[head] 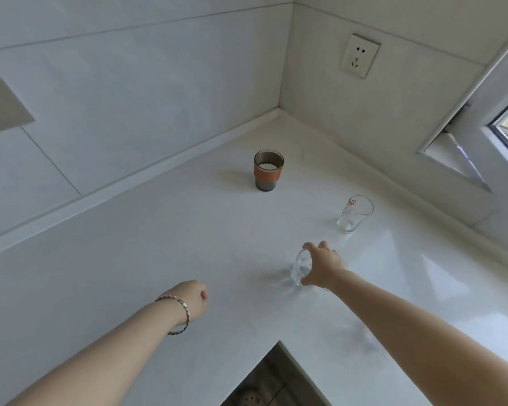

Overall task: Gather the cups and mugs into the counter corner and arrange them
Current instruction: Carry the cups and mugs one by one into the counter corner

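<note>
**While the small glass is gripped: corner placement to be planned**

As seen from the head view, the small clear glass (301, 266) is gripped round its side by the right hand (324, 266), with the thumb on the near side and the fingers over the far side. It stands on the white surface (159, 244), well short of the corner (279, 111). The left hand (192, 297) is curled shut above the surface, apart from everything, and nothing is seen in it.

Two other pieces are nearer the corner, both upright and well apart:
- a tumbler with an orange sleeve (268, 170), near the back wall
- a taller clear glass with a red print (355, 213), toward the window-side wall

Step in hand, as judged: the small glass is to be carried to the corner.
- A firm grip should be kept, since smooth glass can slip.
- It should be lifted rather than dragged, and kept upright.
- It is best set down deep in the corner, with a gap left so rims are not knocked.
- The printed glass lies close to the likely path, so that side should be watched.
- The free left hand could be used for the tumbler.
</note>
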Demonstrator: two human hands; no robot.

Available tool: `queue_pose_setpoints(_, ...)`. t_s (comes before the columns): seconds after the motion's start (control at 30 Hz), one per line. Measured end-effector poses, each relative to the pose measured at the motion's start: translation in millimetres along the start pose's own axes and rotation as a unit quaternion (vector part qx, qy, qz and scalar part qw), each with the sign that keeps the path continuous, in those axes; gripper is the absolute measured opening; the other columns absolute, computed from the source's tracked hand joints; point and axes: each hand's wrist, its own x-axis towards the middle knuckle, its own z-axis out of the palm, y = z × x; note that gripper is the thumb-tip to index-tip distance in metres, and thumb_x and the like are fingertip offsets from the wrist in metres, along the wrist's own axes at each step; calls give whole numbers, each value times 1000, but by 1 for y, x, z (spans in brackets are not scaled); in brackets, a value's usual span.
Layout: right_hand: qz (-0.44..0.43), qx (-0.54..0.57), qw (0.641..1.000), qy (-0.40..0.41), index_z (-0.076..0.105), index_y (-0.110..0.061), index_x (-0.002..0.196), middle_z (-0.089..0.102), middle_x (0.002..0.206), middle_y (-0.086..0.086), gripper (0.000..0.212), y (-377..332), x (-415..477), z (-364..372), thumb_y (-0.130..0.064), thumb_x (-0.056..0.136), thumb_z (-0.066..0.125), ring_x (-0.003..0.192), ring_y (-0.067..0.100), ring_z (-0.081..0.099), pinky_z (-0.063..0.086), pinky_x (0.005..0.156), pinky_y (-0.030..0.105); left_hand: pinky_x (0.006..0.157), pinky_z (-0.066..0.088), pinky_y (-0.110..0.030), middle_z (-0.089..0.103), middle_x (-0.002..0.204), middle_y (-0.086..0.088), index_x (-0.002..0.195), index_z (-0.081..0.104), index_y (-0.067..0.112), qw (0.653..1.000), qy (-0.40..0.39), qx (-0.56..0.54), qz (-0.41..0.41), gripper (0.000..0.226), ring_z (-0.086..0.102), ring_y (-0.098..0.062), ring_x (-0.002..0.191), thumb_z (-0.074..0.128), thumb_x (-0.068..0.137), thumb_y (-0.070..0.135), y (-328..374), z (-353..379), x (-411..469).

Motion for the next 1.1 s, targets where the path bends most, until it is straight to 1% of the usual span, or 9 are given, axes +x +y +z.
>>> queue_pose_setpoints(0.1, -46, -39, 998, -3, 37, -30, 138, 42, 128, 5, 80, -11, 5, -7, -36, 67, 75, 117, 27, 49, 47, 89, 31, 94, 46, -27, 61, 119, 0, 64, 40, 30, 998, 11, -42, -42, 29, 58, -20, 104, 41, 91, 17, -10, 9, -8)
queue_pose_setpoints(0.23, -144, -82, 986, 8, 38, -33, 136, 41, 126, 3, 78, -61, 5, -16, -39, 67, 72, 116, 24, 48, 47, 86, 30, 93, 46, -29, 56, 102, 2, 61, 36, 29, 992, 8, -77, -104, 32, 55, -19, 97, 41, 90, 17, -43, 29, -31)
queue_pose_setpoints(0.33, -224, -92, 970, 10, 37, -33, 136, 40, 127, 3, 78, -119, -3, -15, -41, 67, 73, 115, 24, 49, 48, 85, 30, 83, 43, -29, 47, 94, 2, 68, 40, 26, 983, 18, -110, -146, 26, 45, -18, 86, 38, 91, 16, -79, 39, -54)
queue_pose_setpoints(0.43, -299, -107, 948, 4, 37, -34, 137, 40, 128, 3, 79, -184, -22, 1, -42, 68, 73, 116, 23, 50, 47, 88, 30, 86, 42, -29, 47, 95, 1, 86, 46, 21, 970, 36, -142, -192, 13, 45, -18, 88, 35, 93, 17, -121, 48, -85)
queue_pose_setpoints(0.63, -411, -153, 898, -34, 35, -34, 138, 40, 129, 3, 80, -316, -88, 56, -44, 68, 73, 117, 23, 50, 47, 92, 32, 69, 34, -24, 43, 88, 0, 73, 43, 22, 931, 84, -220, -278, 19, 40, -19, 81, 40, 88, 10, -226, 71, -161)
queue_pose_setpoints(0.77, -463, -183, 866, -53, 36, -33, 137, 40, 128, 3, 81, -400, -145, 108, -43, 67, 73, 118, 24, 50, 47, 93, 32, 54, 24, -23, 37, 72, 3, 58, 33, 26, 906, 97, -262, -319, 33, 36, -19, 79, 41, 86, 9, -304, 101, -222)
queue_pose_setpoints(0.87, -485, -198, 849, -67, 35, -34, 138, 40, 128, 3, 81, -460, -193, 150, -44, 67, 73, 118, 24, 51, 46, 93, 31, 68, 38, -27, 46, 88, 0, 69, 42, 23, 889, 103, -280, -346, 23, 42, -20, 81, 41, 89, 12, -364, 122, -274)
queue_pose_setpoints(1.03, -504, -216, 831, -91, 34, -32, 139, 40, 132, 5, 83, -554, -274, 218, -47, 67, 73, 120, 27, 50, 45, 95, 34, 77, 39, -26, 52, 95, -5, 85, 49, 19, 874, 87, -286, -384, 13, 50, -21, 87, 39, 92, 14, -463, 156, -356)
queue_pose_setpoints(1.1, -511, -216, 826, -97, 33, -30, 140, 38, 135, 6, 85, -589, -301, 242, -48, 68, 74, 121, 28, 50, 45, 96, 35, 86, 45, -30, 61, 108, -10, 94, 56, 17, 862, 87, -298, -402, 17, 58, -25, 100, 40, 93, 15, -498, 166, -382)
